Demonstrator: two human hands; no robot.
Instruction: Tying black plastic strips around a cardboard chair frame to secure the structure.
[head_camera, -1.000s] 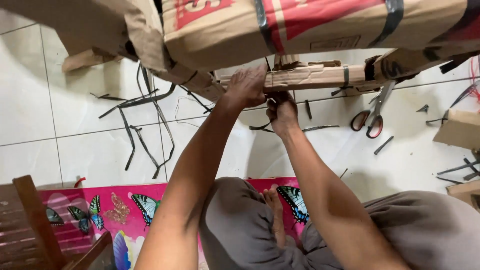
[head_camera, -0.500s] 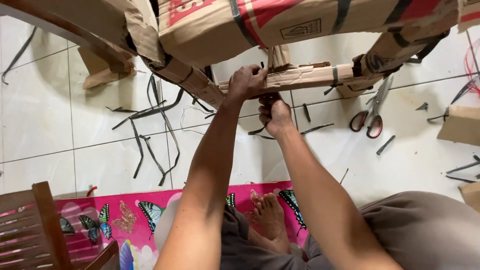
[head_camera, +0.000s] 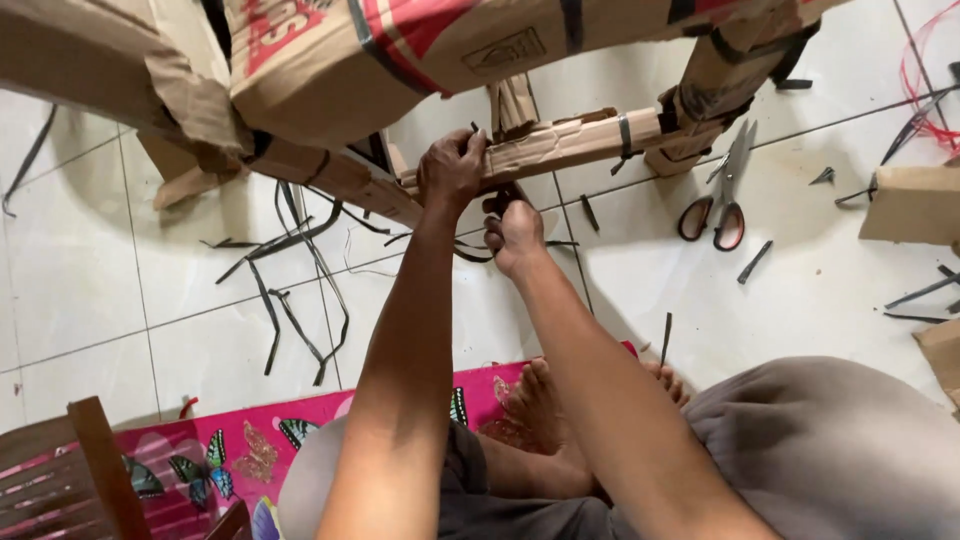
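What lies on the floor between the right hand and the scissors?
In the head view, between the right hand and the scissors there is white tile floor with one short black strip.

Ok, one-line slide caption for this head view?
Seated person's left hand grips a cardboard-wrapped bar while right hand works beneath it; scissors nearby.
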